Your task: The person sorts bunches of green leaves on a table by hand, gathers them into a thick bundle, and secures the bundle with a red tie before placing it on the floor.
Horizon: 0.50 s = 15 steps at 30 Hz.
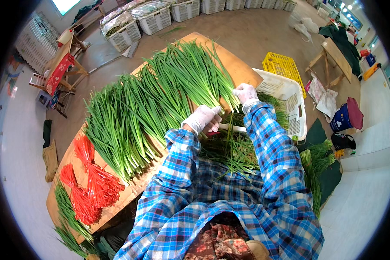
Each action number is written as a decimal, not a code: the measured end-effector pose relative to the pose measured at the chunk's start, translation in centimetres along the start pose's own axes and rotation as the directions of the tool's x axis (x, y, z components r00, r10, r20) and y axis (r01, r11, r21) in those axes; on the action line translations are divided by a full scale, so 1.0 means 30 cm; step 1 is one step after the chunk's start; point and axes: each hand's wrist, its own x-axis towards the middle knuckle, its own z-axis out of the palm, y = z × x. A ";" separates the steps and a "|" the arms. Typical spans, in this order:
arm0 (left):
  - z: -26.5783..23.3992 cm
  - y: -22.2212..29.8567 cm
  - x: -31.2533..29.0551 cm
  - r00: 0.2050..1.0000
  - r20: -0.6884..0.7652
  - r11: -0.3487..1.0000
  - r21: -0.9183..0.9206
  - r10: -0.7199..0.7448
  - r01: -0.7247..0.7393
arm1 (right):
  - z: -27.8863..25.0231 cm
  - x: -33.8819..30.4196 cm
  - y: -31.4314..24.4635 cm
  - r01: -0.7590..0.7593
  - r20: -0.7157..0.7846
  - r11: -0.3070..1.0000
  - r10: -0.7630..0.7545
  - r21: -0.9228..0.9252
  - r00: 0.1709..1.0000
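Long green garlic chives [130, 117] lie side by side in a thick row across a wooden board [242, 73], pale cut ends toward me. Both my hands wear thin white gloves. At the near ends of the chives toward the right of the row, my left hand [203, 119] is closed with curled fingers on a few pale stalk ends. Farther right, my right hand [246, 94] pinches stalk ends at the row's edge; its fingertips are partly hidden. Loose chives and thin green trimmings [232, 151] lie below my hands, over my lap.
Two bunches of red ties [102, 184] lie at the board's left, beside more chives [69, 212]. A white basket [295, 112] with greens stands at right, a yellow crate [284, 67] beyond it. More chives [318, 162] rest on dark cloth at right. Filled white crates [156, 21] line the back.
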 end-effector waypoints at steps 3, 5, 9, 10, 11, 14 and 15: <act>0.014 0.007 0.025 0.976 -0.008 0.935 -0.286 0.217 -0.210 | 0.004 0.011 0.043 0.029 0.021 0.998 -0.030 0.055 0.999; 0.016 0.005 0.068 0.965 -0.113 0.866 -0.426 0.236 -0.261 | 0.012 -0.002 0.022 0.011 0.050 0.992 -0.017 0.124 0.999; 0.074 0.070 0.133 0.975 -0.145 0.823 -0.522 0.171 -0.222 | -0.045 -0.055 -0.026 -0.113 0.151 0.895 0.051 0.432 0.987; 0.084 0.071 0.148 0.980 -0.118 0.817 -0.541 0.158 -0.197 | -0.043 -0.067 -0.033 -0.098 0.181 0.896 0.020 0.433 0.983; 0.093 0.075 0.165 0.978 -0.140 0.797 -0.567 0.156 -0.208 | -0.035 -0.076 -0.044 -0.110 0.202 0.887 0.019 0.449 0.979; 0.097 0.063 0.188 0.969 -0.140 0.642 -0.729 0.202 -0.239 | -0.010 -0.099 -0.073 -0.123 0.176 0.843 0.035 0.524 0.984; 0.097 0.058 0.193 0.968 -0.160 0.635 -0.732 0.195 -0.248 | 0.008 -0.098 -0.065 -0.101 0.132 0.821 0.031 0.563 0.991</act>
